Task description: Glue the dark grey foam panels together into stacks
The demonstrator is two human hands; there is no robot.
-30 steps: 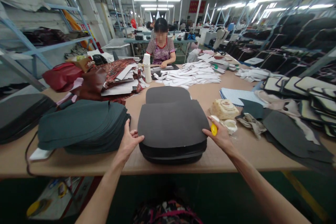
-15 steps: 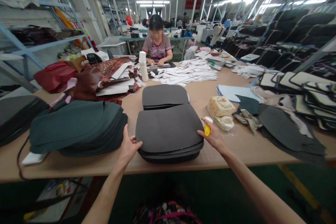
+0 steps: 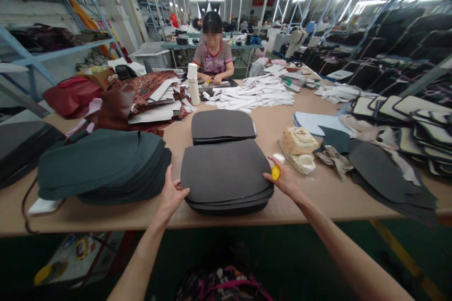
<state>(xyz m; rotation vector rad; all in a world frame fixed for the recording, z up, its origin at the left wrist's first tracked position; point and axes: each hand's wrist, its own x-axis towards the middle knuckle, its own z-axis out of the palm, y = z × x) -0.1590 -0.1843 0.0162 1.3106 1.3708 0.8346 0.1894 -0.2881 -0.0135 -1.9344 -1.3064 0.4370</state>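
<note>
A stack of dark grey rounded sheets [image 3: 226,171] lies at the table's near edge. At its left edge is my left hand [image 3: 173,195], thumb on the top sheet and fingers apart, holding nothing clear of the stack. On the right side, my right hand [image 3: 284,178] has a small yellow tool [image 3: 276,172] in its grip, its thumb touching the stack's edge. Directly behind sits a second grey stack [image 3: 223,124]. To the left, a pile of dark green sheets [image 3: 106,164] reaches close to my left hand.
Past the stacks stand a white bottle [image 3: 193,85] and a heap of white strips [image 3: 252,94]. A co-worker [image 3: 213,56] sits across the table. A yellowish block [image 3: 299,141] and dark offcuts [image 3: 388,174] lie to the right; patterned material [image 3: 150,94] is back left.
The top sheet has shifted slightly left against the stack, with both hands at its sides. The view has tilted a little. The co-worker's hands have moved slightly.
</note>
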